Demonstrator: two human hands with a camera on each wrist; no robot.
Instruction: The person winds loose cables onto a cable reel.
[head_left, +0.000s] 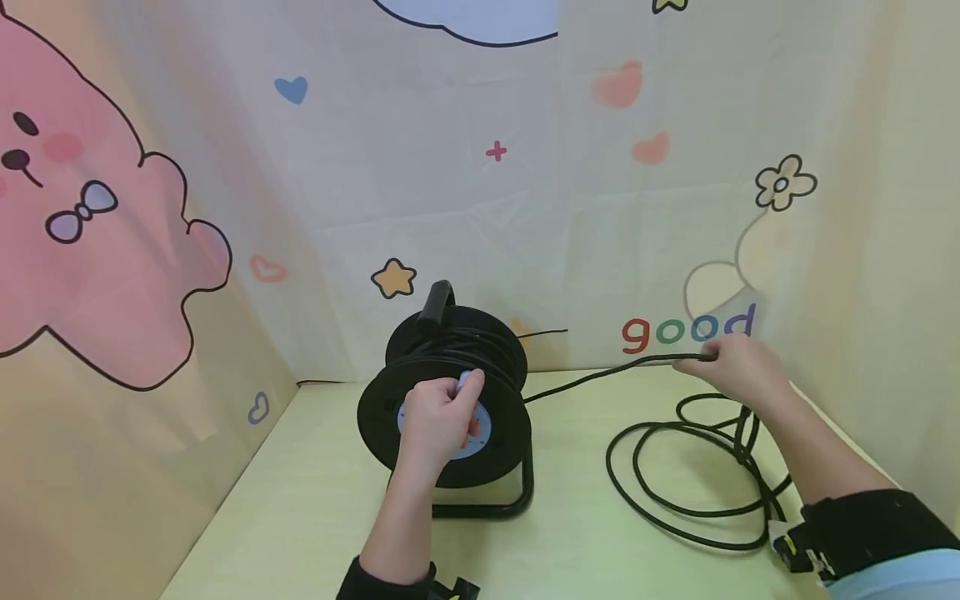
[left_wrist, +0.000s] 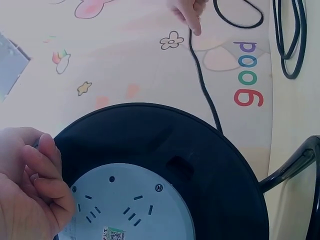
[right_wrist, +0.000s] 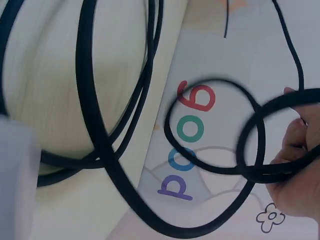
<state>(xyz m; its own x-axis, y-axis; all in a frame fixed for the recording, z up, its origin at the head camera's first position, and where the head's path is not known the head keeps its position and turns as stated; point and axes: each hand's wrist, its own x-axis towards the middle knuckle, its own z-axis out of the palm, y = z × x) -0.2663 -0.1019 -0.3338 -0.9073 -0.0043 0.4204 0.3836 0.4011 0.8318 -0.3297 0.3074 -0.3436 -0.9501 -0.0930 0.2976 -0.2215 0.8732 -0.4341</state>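
A black cable reel [head_left: 375,425] with a pale blue socket disc [left_wrist: 135,190] stands upright on its tubular frame [head_left: 528,487]. My left hand [head_left: 437,417] is at the front of the reel, fingers curled around a small light blue crank knob [head_left: 464,379], mostly hidden by the hand. Black cable is wound on the drum, and one stretch of cable [head_left: 585,381] runs off to the right. My right hand [head_left: 738,371] pinches that cable above the table. From this hand loose cable hangs in loops, which show close up in the right wrist view.
Loose coils of cable [head_left: 720,547] lie on the pale table [head_left: 285,517] at the right, below my right forearm. The reel's carrying handle [head_left: 433,312] sticks up at its top. A printed cloth backdrop [head_left: 450,183] closes off the back and sides.
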